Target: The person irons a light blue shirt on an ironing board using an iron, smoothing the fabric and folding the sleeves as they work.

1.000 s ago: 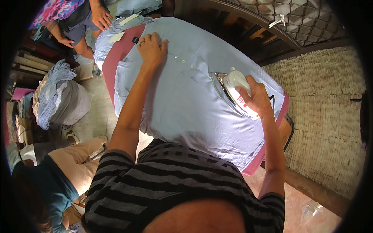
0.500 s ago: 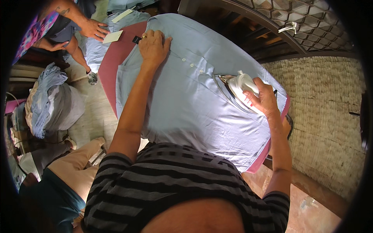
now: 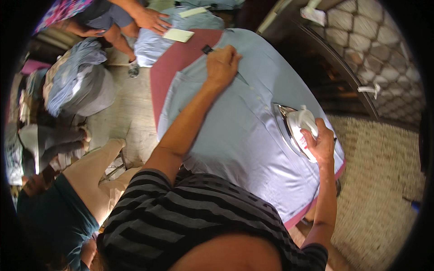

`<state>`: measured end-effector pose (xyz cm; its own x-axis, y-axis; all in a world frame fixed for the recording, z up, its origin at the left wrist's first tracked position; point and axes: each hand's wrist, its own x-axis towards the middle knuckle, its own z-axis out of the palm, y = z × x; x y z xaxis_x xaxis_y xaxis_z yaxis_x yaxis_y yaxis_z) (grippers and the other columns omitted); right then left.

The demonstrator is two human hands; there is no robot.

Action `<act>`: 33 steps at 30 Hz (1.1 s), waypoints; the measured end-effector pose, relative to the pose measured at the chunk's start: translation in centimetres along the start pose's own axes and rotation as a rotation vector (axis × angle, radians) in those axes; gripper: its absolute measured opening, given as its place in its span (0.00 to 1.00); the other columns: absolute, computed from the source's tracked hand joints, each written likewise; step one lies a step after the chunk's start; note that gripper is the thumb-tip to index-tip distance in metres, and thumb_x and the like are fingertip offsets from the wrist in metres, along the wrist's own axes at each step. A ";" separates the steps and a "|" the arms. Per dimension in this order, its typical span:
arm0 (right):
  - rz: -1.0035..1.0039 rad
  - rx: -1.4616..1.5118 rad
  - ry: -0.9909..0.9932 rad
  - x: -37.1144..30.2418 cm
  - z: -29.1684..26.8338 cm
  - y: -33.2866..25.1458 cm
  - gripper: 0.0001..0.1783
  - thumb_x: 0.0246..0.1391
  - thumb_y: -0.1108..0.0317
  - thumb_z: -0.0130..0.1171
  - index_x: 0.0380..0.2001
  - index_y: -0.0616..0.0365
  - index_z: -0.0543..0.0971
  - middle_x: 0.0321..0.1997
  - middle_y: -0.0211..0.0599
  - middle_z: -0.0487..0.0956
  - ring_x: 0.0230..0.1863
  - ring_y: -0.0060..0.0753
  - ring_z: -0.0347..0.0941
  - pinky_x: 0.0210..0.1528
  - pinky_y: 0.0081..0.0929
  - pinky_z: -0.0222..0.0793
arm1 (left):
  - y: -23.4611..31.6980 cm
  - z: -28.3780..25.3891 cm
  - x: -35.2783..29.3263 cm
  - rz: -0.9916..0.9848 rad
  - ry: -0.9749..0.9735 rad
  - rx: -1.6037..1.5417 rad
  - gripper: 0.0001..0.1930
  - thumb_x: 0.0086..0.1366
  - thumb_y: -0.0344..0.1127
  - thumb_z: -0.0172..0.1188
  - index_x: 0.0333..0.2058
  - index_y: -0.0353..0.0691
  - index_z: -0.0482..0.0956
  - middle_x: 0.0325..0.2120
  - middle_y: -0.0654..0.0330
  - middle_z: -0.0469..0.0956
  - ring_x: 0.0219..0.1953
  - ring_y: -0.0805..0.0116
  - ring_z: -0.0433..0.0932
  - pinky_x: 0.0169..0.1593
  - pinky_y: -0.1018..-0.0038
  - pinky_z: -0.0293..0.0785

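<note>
Here, left hand (image 3: 222, 65) flat on blue shirt (image 3: 239, 135), right hand (image 3: 320, 143) gripping iron (image 3: 296, 128)

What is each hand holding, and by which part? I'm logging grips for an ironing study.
The right hand grips the white iron by its handle. The left hand holds nothing; it presses flat on the light blue shirt.

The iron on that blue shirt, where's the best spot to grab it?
By the white handle on top of the iron, coming from above, as the right hand does. Its flat metal soleplate faces the light blue shirt, leaving the handle the only raised part to wrap.
</note>
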<state>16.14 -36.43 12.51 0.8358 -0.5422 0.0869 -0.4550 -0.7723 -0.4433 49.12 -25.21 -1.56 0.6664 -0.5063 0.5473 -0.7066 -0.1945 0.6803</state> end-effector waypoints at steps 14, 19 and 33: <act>-0.117 -0.124 -0.085 8.8 1.4 -3.3 0.23 0.49 0.53 0.71 0.34 0.60 0.74 0.24 0.51 0.78 0.27 0.57 0.77 0.29 0.35 0.71 | -0.3 -0.3 0.2 -0.049 -0.031 -0.051 0.10 0.58 0.38 0.68 0.28 0.39 0.78 0.21 0.59 0.77 0.26 0.60 0.75 0.34 0.66 0.69; -0.164 -0.123 -0.081 11.1 2.3 -4.2 0.23 0.50 0.51 0.71 0.33 0.59 0.74 0.24 0.51 0.78 0.27 0.57 0.77 0.29 0.38 0.72 | -0.5 -0.3 0.2 -0.023 -0.010 -0.083 0.09 0.53 0.34 0.70 0.26 0.39 0.78 0.21 0.56 0.77 0.26 0.55 0.74 0.32 0.62 0.67; -0.173 -0.169 -0.133 10.8 1.9 -3.3 0.23 0.51 0.51 0.70 0.34 0.59 0.73 0.24 0.51 0.79 0.26 0.52 0.80 0.28 0.35 0.72 | -0.8 -0.4 0.2 -0.006 -0.049 -0.058 0.10 0.58 0.37 0.68 0.28 0.38 0.78 0.22 0.58 0.78 0.27 0.59 0.75 0.33 0.64 0.70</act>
<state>27.23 -39.12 13.23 0.9336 -0.3573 0.0252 -0.3371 -0.9002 -0.2756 49.94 -24.80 -1.76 0.6573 -0.5458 0.5197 -0.6865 -0.1490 0.7117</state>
